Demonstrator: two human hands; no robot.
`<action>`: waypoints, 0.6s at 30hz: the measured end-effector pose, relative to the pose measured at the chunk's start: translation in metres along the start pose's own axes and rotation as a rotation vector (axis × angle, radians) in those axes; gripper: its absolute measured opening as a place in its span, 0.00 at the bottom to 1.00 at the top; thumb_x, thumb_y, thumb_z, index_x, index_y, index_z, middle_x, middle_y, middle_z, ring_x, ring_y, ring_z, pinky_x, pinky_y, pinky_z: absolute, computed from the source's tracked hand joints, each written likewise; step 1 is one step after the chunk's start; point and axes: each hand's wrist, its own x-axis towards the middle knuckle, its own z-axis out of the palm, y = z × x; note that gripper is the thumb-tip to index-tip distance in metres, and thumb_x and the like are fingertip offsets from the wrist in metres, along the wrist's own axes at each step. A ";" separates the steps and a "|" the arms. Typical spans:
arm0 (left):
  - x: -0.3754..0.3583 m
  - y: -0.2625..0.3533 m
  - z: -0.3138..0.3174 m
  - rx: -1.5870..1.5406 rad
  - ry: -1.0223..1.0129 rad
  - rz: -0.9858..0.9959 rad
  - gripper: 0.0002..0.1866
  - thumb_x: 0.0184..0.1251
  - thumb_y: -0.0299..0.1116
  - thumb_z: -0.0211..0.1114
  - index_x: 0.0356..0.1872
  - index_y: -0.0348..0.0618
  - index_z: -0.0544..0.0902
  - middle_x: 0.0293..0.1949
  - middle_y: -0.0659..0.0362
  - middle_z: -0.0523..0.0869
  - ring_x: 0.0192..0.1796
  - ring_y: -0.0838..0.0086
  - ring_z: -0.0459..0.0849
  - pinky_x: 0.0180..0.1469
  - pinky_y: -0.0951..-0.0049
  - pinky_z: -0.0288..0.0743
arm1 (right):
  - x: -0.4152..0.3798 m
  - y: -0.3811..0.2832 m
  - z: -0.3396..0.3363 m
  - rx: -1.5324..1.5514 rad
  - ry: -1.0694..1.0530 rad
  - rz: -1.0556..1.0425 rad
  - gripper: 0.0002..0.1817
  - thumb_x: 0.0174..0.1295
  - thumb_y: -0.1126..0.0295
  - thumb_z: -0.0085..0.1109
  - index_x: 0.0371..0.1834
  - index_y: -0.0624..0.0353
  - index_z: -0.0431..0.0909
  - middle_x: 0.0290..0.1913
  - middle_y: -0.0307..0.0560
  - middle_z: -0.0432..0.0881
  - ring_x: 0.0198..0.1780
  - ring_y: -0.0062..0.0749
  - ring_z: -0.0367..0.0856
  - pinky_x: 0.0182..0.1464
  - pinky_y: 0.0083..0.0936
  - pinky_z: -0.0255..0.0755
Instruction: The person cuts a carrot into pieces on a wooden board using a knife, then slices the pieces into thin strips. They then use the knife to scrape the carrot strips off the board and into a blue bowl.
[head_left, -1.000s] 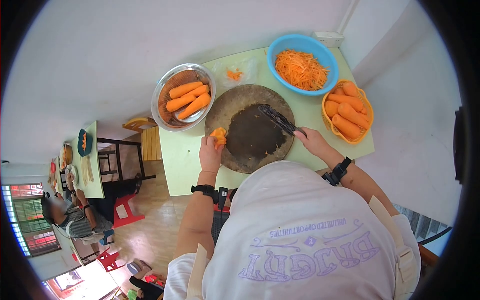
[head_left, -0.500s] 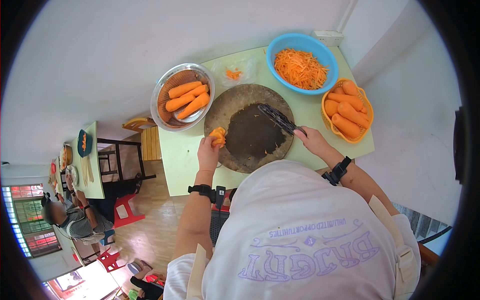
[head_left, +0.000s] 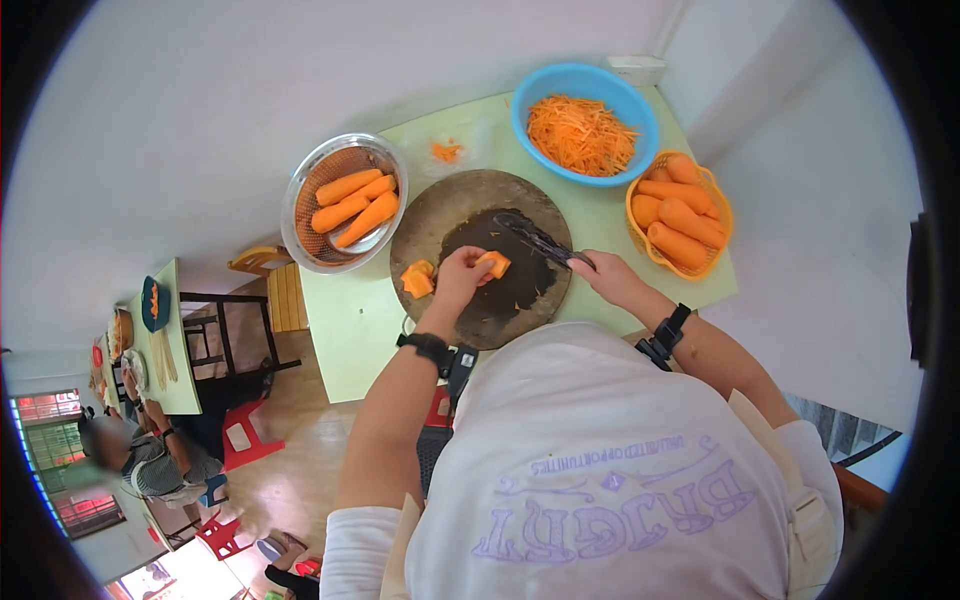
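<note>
Over the round, dark-stained chopping board (head_left: 430,215), my left hand (head_left: 462,282) pinches a short orange carrot piece (head_left: 494,264) between its fingertips. More carrot pieces (head_left: 418,279) lie at the board's left edge, beside that hand. My right hand (head_left: 608,279) is closed round the handle of a dark-bladed knife (head_left: 532,235), whose blade reaches left across the board's upper right part. Between the carrot piece and the blade there is a small gap. Thin carrot shreds are scattered on the wet middle of the board.
A blue basin (head_left: 520,125) of shredded carrot stands at the back. On the right is a yellow basket (head_left: 722,240) of whole carrots; on the left, a metal bowl (head_left: 293,215) with several more. Carrot scraps (head_left: 446,151) lie on a plastic bag. Another person (head_left: 170,465) sits at a far table.
My left hand has moved right from the board's left edge, bringing one carrot piece to the middle. Other pieces now lie where it was. The knife stays in my right hand.
</note>
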 end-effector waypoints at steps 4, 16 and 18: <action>0.019 -0.003 0.040 -0.007 0.020 -0.029 0.12 0.63 0.25 0.68 0.46 0.36 0.80 0.34 0.57 0.85 0.35 0.77 0.85 0.38 0.77 0.81 | 0.001 -0.010 0.001 -0.068 -0.028 -0.027 0.29 0.71 0.44 0.48 0.38 0.65 0.78 0.33 0.63 0.80 0.38 0.57 0.79 0.43 0.43 0.72; -0.002 -0.008 0.040 0.741 0.211 0.713 0.15 0.53 0.24 0.71 0.43 0.44 0.82 0.45 0.55 0.80 0.48 0.58 0.81 0.49 0.63 0.79 | 0.003 -0.025 0.015 -0.107 -0.020 -0.015 0.28 0.71 0.44 0.47 0.40 0.63 0.78 0.33 0.61 0.82 0.39 0.58 0.81 0.43 0.45 0.73; 0.002 -0.012 0.041 0.774 0.199 0.775 0.13 0.54 0.25 0.70 0.42 0.43 0.82 0.44 0.55 0.80 0.47 0.58 0.81 0.49 0.63 0.79 | 0.001 -0.025 0.014 -0.126 -0.017 -0.012 0.25 0.70 0.47 0.50 0.42 0.63 0.79 0.31 0.59 0.81 0.36 0.53 0.80 0.41 0.42 0.73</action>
